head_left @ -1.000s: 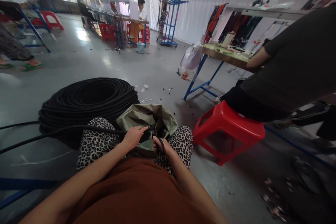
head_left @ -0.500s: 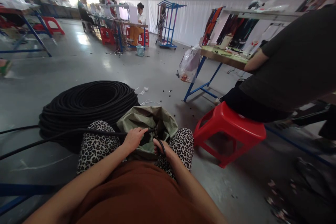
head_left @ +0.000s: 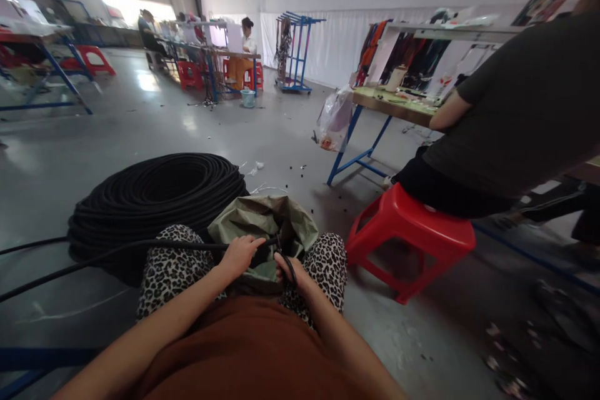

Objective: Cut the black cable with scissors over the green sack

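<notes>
- black cable (head_left: 140, 247) runs from big coil (head_left: 154, 200) on floor, across lap to olive sack (head_left: 265, 225) btwn knees
- red stool (head_left: 412, 237) on the right, co-worker sitting on it
- left hand (head_left: 239, 254) fingers closed round cable at sack mouth
- right hand (head_left: 287, 269) gripping dark looped tool (head_left: 287, 262), prob. cutters, just beside cable end

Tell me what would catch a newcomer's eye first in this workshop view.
A big coil of black cable lies on the floor at left, one strand running to the left hand over an open green sack between the knees. At right, a red stool bears a seated person in dark clothes.
</notes>
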A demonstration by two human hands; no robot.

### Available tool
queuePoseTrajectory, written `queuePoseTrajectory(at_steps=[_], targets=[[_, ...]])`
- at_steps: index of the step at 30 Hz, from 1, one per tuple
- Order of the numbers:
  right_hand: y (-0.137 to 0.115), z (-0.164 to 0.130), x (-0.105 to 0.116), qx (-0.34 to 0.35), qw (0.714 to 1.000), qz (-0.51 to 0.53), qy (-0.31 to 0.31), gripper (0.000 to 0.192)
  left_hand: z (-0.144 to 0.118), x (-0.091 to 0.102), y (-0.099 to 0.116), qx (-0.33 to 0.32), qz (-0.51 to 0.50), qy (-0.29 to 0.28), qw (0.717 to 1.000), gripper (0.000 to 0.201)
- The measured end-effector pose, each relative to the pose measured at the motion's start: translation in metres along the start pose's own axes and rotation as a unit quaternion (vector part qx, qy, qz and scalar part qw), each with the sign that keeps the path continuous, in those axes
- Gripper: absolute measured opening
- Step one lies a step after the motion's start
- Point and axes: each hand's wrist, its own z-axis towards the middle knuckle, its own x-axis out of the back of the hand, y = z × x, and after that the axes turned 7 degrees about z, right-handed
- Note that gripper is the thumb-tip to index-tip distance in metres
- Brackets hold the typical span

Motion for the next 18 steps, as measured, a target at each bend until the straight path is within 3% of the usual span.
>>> queuePoseTrajectory(at_steps=[7, 18], targets=[[-0.009, -0.011, -0.006, -0.017, 0.997, -0.056, 0.049, 0.047, 0.002, 0.002, 0.002, 0.016, -0.009, -0.015, 1.000, 0.051], [-0.017, -0.017, -0.007, -0.024, 0.993, -0.088, 0.079, 0.051, 0.008, -0.001, 0.009, 0.029, -0.037, -0.030, 0.998, 0.053]])
